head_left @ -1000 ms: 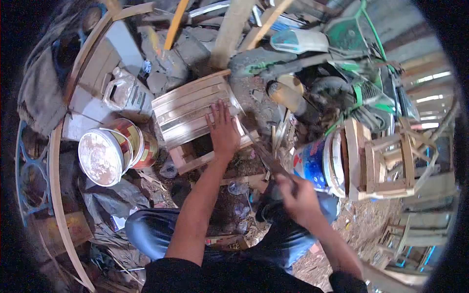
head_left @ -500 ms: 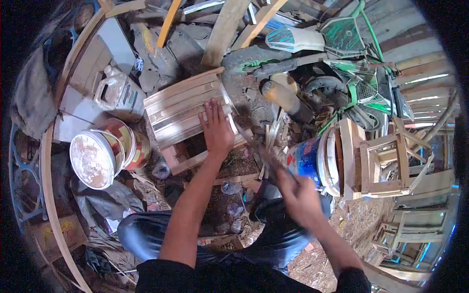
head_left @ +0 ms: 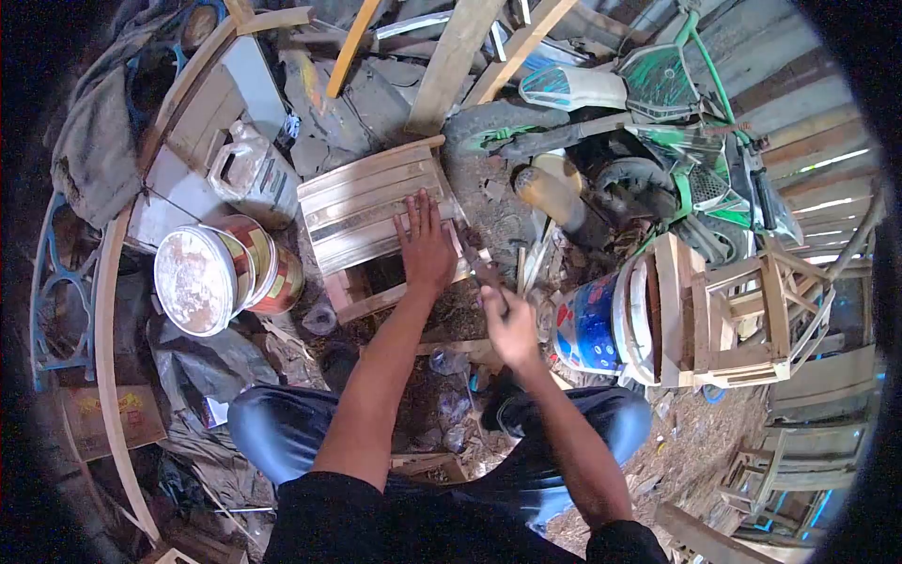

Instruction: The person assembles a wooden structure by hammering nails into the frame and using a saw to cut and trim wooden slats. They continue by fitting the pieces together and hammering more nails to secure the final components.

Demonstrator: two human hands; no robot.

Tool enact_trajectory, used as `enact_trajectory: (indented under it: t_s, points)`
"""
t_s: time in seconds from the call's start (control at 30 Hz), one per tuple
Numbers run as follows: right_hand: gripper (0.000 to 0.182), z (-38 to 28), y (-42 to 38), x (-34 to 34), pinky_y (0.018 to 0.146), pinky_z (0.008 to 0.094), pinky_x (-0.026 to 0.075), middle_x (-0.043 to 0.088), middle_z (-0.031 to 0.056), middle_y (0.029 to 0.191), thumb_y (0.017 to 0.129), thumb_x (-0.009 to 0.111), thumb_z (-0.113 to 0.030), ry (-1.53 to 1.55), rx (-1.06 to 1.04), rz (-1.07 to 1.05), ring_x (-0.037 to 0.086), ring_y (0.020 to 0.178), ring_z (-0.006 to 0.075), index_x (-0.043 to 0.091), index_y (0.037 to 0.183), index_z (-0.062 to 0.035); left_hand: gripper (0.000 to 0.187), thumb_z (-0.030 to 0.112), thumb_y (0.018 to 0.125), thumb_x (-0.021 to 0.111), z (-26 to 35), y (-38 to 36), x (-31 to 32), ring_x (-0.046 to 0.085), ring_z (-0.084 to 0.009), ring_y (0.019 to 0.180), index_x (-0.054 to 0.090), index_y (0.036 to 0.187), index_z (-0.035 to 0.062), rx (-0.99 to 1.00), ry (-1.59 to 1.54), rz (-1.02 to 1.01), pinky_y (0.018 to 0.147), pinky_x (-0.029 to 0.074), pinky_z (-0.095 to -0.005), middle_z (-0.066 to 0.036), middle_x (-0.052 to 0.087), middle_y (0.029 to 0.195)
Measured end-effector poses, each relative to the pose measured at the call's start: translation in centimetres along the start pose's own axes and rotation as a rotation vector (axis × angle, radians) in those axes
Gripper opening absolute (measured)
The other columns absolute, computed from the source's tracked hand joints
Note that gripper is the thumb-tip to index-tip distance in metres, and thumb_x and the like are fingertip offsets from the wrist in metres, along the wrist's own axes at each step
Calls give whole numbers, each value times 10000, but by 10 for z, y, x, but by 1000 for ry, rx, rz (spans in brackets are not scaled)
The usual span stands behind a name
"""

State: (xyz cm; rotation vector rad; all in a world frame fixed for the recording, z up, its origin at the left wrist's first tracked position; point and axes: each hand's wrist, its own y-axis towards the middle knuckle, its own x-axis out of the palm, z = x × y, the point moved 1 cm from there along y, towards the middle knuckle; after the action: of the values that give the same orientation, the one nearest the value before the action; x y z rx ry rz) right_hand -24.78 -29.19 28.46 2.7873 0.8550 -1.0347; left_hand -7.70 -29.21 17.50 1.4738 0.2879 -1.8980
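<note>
My left hand (head_left: 429,251) lies flat, fingers spread, on a small wooden box-like piece (head_left: 374,212) with a slatted top. Below the slats, a dark rectangular opening shows in the piece. My right hand (head_left: 513,331) is wrapped round the handle end of a long, thin dark tool that looks like a handsaw (head_left: 484,268). Its blade meets the right edge of the slatted piece, beside my left fingers. The teeth cannot be made out, and part of the blade is hidden by the wood.
Paint buckets (head_left: 193,280) and a dirty plastic jug (head_left: 252,177) stand on the left. A blue bucket (head_left: 590,322) and a small wooden frame (head_left: 747,315) are at right. A green-and-white motorbike (head_left: 672,141) lies behind. Planks (head_left: 458,61) lean at the back; scraps litter the floor.
My right hand has moved forward and left with the handsaw, closer to the slatted piece. My left hand stays pressed on it. The whole view has shifted slightly.
</note>
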Motion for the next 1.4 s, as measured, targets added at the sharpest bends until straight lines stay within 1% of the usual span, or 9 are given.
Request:
enact_trajectory:
  t_s: [0.17, 0.23, 0.33, 0.53, 0.67, 0.8, 0.9, 1.0, 1.4]
  points:
    - [419, -43, 36, -6, 765, 488, 483, 617, 312, 777, 902, 512, -353, -30, 126, -80, 606, 851, 474, 662, 913, 39, 547, 274, 981, 302, -1, -1, 2, 42, -295, 1450, 238, 1460, 16, 2, 19, -18, 1149, 10, -522, -103, 83, 1571]
    - [453, -41, 38, -20, 609, 392, 469, 588, 202, 590, 910, 537, -382, 1, 124, -45, 597, 573, 237, 659, 882, 53, 554, 266, 974, 317, -1, 5, 4, 61, -296, 1448, 231, 1461, 16, 0, -9, 14, 1147, 19, -531, -104, 101, 1569]
    - [388, 19, 9, -5, 535, 355, 424, 530, 142, 536, 916, 577, -346, 134, -178, 162, 493, 522, 138, 680, 898, 28, 553, 271, 972, 319, 2, 8, 0, 61, -297, 1448, 240, 1458, 18, -28, -12, -26, 1146, 28, -536, -106, 109, 1567]
    - [372, -23, 15, 0, 592, 390, 471, 623, 194, 653, 908, 587, -336, 21, -55, 247, 612, 578, 246, 680, 959, 21, 554, 286, 969, 341, 2, 8, 3, 69, -294, 1448, 287, 1443, 7, -10, 17, -4, 1150, 30, -519, -113, 121, 1564]
    - [600, -60, 93, -26, 671, 436, 503, 631, 272, 661, 866, 567, -472, 78, 414, -160, 666, 684, 385, 645, 668, 89, 560, 256, 954, 357, 0, 4, -1, 75, -294, 1447, 274, 1446, 3, 16, 59, 3, 1148, 30, -523, -115, 120, 1565]
    - [624, -10, 81, -3, 686, 480, 505, 625, 297, 681, 855, 565, -517, -155, 96, 80, 649, 730, 445, 659, 741, 90, 576, 245, 935, 373, 1, 3, 3, 75, -293, 1447, 269, 1444, -4, 28, 36, 23, 1146, 25, -530, -122, 127, 1562]
    - [500, 10, 6, 11, 713, 398, 474, 674, 224, 756, 941, 510, -396, 37, -169, 374, 658, 758, 249, 657, 876, 79, 578, 240, 917, 399, -4, 6, 12, 88, -302, 1443, 296, 1427, -10, 31, 11, 68, 1146, 27, -536, -133, 151, 1552]
    - [448, 55, -29, 31, 549, 297, 376, 456, 0, 597, 971, 502, -348, 380, 105, 320, 428, 582, 106, 533, 726, 26, 569, 209, 885, 450, 6, 5, -3, 146, -319, 1426, 338, 1395, -19, 41, -9, 60, 1142, 64, -542, -153, 224, 1516]
    - [445, 79, -8, 32, 439, 272, 371, 460, -1, 535, 963, 492, -440, 726, 128, 134, 449, 456, 107, 540, 746, -54, 256, 207, 802, 638, -26, -56, -44, 543, -311, 977, 616, 1015, 67, 525, -236, 30, 846, 400, -455, -108, 576, 1017]
